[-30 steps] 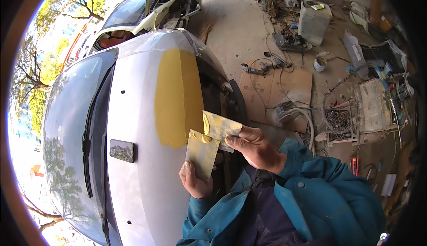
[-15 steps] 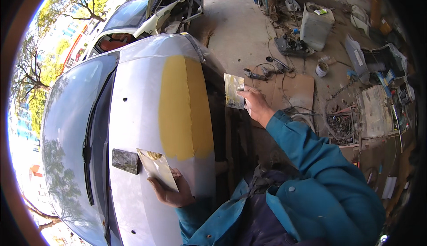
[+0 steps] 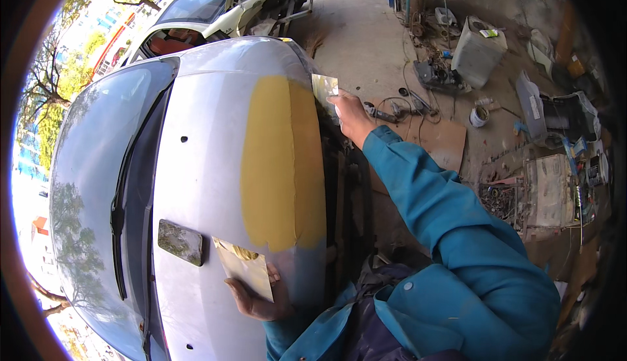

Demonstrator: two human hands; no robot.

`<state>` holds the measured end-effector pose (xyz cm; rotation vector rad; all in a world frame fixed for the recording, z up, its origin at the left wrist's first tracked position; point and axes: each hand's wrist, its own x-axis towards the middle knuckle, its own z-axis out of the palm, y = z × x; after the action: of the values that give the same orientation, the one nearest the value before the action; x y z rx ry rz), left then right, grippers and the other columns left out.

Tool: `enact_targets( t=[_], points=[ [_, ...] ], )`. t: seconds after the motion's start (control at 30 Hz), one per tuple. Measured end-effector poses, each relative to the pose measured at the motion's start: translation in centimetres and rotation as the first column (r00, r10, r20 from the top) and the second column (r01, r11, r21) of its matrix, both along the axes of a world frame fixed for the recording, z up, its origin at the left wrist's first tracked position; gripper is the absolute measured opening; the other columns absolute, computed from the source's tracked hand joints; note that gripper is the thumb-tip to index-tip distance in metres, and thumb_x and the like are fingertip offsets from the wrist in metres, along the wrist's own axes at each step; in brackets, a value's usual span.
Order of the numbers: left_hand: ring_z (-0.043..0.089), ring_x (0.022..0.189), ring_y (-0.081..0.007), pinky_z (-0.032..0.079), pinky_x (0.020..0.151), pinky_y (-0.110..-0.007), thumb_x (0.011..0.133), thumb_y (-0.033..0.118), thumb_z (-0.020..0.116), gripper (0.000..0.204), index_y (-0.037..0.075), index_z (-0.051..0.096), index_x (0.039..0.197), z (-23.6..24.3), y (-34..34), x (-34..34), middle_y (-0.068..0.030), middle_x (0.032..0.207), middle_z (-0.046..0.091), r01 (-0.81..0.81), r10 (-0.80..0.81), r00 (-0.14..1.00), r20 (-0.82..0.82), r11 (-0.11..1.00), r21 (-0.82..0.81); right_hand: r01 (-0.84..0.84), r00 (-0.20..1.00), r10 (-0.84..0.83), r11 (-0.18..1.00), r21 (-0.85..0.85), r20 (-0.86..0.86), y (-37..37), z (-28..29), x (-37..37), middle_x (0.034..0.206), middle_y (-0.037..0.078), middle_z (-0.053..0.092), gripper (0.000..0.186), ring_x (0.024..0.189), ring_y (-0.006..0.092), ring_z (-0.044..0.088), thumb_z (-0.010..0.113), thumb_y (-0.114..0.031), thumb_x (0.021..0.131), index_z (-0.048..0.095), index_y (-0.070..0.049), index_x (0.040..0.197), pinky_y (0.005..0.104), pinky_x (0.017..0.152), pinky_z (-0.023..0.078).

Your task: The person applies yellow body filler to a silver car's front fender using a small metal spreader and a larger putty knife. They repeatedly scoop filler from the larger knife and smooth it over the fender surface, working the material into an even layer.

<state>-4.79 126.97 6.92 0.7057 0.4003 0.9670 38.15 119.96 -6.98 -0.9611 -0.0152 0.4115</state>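
Note:
A silver car hood [image 3: 196, 184] stretches in front of me, with a broad patch of yellow body filler [image 3: 284, 165] along its right edge. My left hand [image 3: 258, 301], low over the hood, is closed around a flat pale plate [image 3: 243, 271] with a smear of yellow filler on its upper end. With my arm stretched forward, my right hand [image 3: 353, 120] pinches a thin rectangular putty spreader [image 3: 324, 86], which has yellowish residue on it. The spreader is by the far right corner of the hood; whether it touches the hood I cannot tell. A dark smartphone-shaped slab [image 3: 181, 243] lies left of the plate.
The windshield [image 3: 98, 184] and wiper lie at the left. Ahead stands a partly dismantled white car [image 3: 196, 8]. On the floor at right are a power tool [image 3: 381, 113], cardboard [image 3: 444, 142], a can [image 3: 479, 116], a pale bin [image 3: 479, 50] and scattered parts.
My right hand has moved forward and left with the spreader, from beside the patch toward the hood's far corner. My left hand still holds the plate over the hood. The view has shifted slightly.

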Motion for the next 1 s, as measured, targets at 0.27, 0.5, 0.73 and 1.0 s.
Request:
enact_targets(
  t=[0.27,0.5,0.73,1.0],
  points=[
    [0.054,0.071,-0.0194,0.046,0.066,-0.035,0.123,0.048,0.051,0.065,-0.001,0.045,0.165,0.2,-0.3,0.2,-0.0137,0.096,0.062,-0.016,0.015,1.0,-0.011,0.999,-0.032,-0.039,0.999,0.038,0.999,0.036,0.037,-2.1,-0.7,-6.5,0.131,0.012,0.078,0.035,0.119,0.0201,0.07,0.068,-0.007,0.105,0.074,0.007,0.136,0.035,0.107,0.052],
    [0.057,0.072,-0.0222,0.048,0.07,-0.037,0.123,0.048,0.053,0.064,-0.005,0.051,0.158,0.1,-0.3,0.5,-0.017,0.095,0.065,-0.062,0.056,0.996,-0.069,0.995,-0.075,-0.212,0.971,0.209,0.977,0.013,0.117,-7.8,-3.7,-22.2,0.142,0.005,0.079,0.042,0.129,0.0125,0.069,0.064,0.004,0.108,0.075,0.004,0.148,0.0306,0.118,0.05],
    [0.067,0.083,-0.0234,0.057,0.082,-0.042,0.12,0.043,0.059,0.054,-0.005,0.062,0.144,-0.8,-0.3,0.0,-0.019,0.108,0.073,0.08,-0.073,0.995,-0.065,0.991,0.111,-0.4,0.912,0.41,0.899,-0.177,0.024,-15.9,-1.6,-28.4,0.132,0.008,0.083,0.035,0.12,0.0138,0.073,0.067,0.004,0.107,0.078,0.005,0.14,0.0314,0.112,0.055],
    [0.069,0.093,-0.0176,0.055,0.09,-0.032,0.117,0.027,0.063,0.037,-0.008,0.073,0.11,-1.8,-6.7,-1.8,-0.0093,0.102,0.075,0.452,-0.41,0.876,-0.253,0.882,0.135,-0.144,0.959,0.101,0.979,0.145,0.264,-20.1,10.4,-29.7,0.135,0.008,0.079,0.029,0.123,0.0164,0.073,0.063,-0.006,0.117,0.072,0.004,0.142,0.0363,0.111,0.058]
  ],
)
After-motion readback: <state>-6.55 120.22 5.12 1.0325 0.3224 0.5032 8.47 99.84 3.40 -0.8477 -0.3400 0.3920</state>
